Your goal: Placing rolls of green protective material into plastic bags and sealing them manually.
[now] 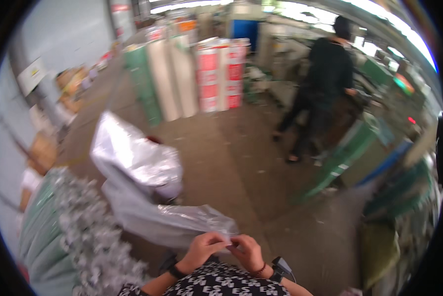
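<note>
My left hand (204,251) and my right hand (248,252) meet close in front of my body, fingertips pinched together on the edge of a large clear plastic bag (157,222). The bag trails away from my fingers to the left, low over the floor. Its far part rises beside or over a shiny silvery bulge (137,153); whether that is the same sheet I cannot tell. A dark band circles my left wrist. On my right wrist are a thin red bracelet and a dark device.
Big sacks (51,237) with grey-white scraps (93,232) stand at my left. Upright rolls (209,79), green, cream and red-white, stand ahead. Another person (325,79) faces machinery at the right. Green sheeting (345,153) slants down there. Cartons (43,150) line the left wall.
</note>
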`<move>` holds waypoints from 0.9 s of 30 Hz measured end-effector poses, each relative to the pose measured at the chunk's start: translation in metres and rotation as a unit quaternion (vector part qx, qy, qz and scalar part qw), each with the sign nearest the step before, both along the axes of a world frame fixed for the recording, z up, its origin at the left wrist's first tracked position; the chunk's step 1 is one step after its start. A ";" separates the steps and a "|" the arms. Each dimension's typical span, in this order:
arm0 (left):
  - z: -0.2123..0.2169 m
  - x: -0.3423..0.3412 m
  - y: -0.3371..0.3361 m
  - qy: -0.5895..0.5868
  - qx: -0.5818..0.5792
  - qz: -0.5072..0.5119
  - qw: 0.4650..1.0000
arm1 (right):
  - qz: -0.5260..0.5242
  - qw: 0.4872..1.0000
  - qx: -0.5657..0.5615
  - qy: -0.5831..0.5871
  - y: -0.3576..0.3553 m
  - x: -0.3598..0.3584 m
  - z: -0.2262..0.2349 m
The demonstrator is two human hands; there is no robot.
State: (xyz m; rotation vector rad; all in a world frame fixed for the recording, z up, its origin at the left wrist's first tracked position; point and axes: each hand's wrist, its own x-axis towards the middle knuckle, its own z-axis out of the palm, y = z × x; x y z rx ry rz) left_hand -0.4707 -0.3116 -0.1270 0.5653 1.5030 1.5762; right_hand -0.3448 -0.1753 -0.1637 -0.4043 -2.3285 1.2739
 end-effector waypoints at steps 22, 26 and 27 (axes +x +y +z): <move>-0.043 -0.018 0.252 -0.506 0.034 -0.147 0.849 | -0.296 0.730 -0.582 0.202 0.190 0.098 -0.013; -0.018 -0.061 0.337 -0.557 0.059 -0.078 0.824 | -0.185 0.505 -0.720 0.439 0.254 0.086 -0.020; -0.022 -0.075 0.357 -0.578 0.087 -0.101 0.805 | -0.148 0.497 -0.718 0.465 0.266 0.076 0.003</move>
